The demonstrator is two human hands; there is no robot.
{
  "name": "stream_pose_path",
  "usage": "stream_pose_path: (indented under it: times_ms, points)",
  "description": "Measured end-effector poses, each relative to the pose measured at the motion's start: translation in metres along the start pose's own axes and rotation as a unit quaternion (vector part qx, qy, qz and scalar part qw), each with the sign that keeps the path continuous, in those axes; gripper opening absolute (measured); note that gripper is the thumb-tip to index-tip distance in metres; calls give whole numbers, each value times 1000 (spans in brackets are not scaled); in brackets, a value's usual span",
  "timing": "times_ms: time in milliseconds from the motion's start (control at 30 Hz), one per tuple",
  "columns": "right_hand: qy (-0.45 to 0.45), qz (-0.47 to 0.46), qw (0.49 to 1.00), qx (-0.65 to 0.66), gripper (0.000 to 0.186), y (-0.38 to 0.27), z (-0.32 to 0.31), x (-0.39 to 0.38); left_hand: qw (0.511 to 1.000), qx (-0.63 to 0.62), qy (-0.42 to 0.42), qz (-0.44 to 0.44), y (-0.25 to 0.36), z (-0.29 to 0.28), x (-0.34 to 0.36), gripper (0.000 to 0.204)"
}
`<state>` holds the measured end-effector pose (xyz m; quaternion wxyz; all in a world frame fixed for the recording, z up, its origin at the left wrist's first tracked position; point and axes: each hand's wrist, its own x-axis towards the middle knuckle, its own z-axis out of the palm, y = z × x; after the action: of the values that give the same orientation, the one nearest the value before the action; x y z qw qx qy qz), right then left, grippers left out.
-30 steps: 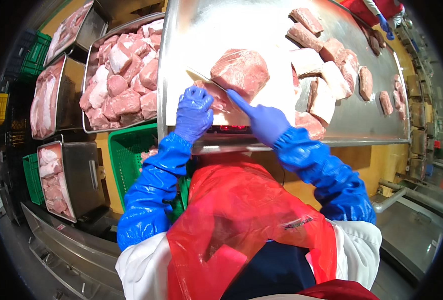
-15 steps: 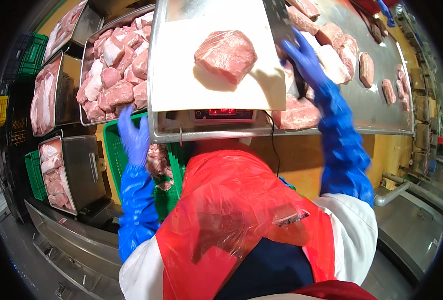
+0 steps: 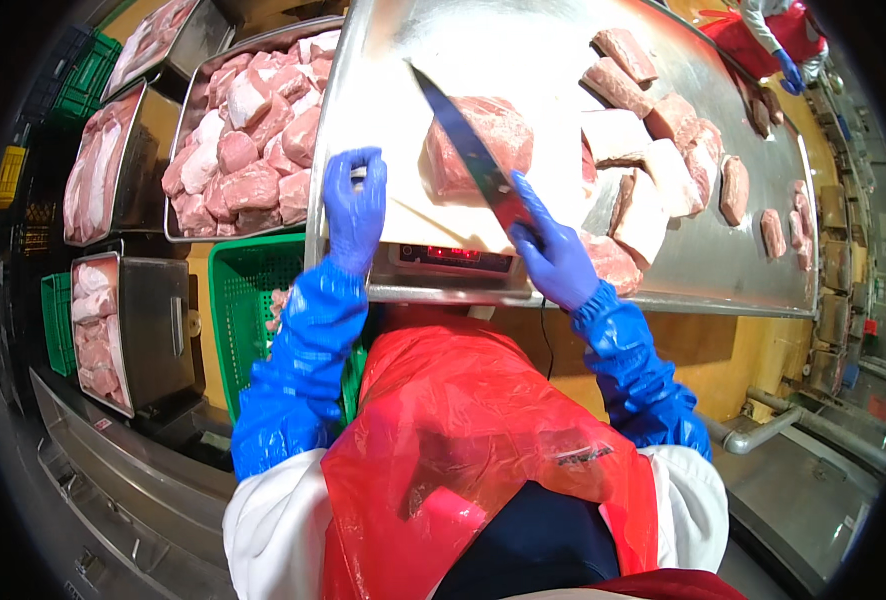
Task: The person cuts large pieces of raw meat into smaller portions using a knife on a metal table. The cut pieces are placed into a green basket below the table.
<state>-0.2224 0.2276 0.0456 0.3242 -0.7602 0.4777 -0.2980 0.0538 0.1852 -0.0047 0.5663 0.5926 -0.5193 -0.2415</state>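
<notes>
My right hand (image 3: pixel 553 255), in a blue glove, grips a long knife (image 3: pixel 455 130), index finger along it, its blade slanting up and left across a thick piece of pink meat (image 3: pixel 453 170). That meat lies on a white cutting board (image 3: pixel 368 85). My left hand (image 3: pixel 355 210) has its fingers curled at the board's left edge, around something small that I cannot make out. Beneath the board's near edge is a scale (image 3: pixel 448 255) with a red display.
Heaped meat fills a steel tray (image 3: pixel 248 185) at left, beside more trays (image 3: pixel 178 330). A green crate (image 3: pixel 238 320) sits below. Meat pieces (image 3: pixel 733 190) lie across the steel table (image 3: pixel 693 270). Top right, a co-worker's gloved hand (image 3: pixel 790 72) shows. A pipe (image 3: pixel 753 435) runs lower right.
A second meat piece left the board between the older frames. Since then my left hand rose from the crate to the board's edge and curled; my right hand swung the knife leftward over the meat.
</notes>
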Motion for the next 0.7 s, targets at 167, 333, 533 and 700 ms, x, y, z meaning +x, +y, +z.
stream_pose_path:
  times_ms: [167,333,533,700]
  points:
    - [-95,-58,983,-148,67,-3,-5,42,986,61,-28,152,34,-5,-58,13]
    - [-205,-95,914,-336,67,46,-117,-63,982,122,10,147,30,-24,-85,17]
    - [-117,-118,940,-296,65,20,-140,-33,942,245,-71,217,48,55,-61,29]
    - [-52,-167,960,-219,77,-1,-51,13,954,191,-105,207,8,49,-54,22]
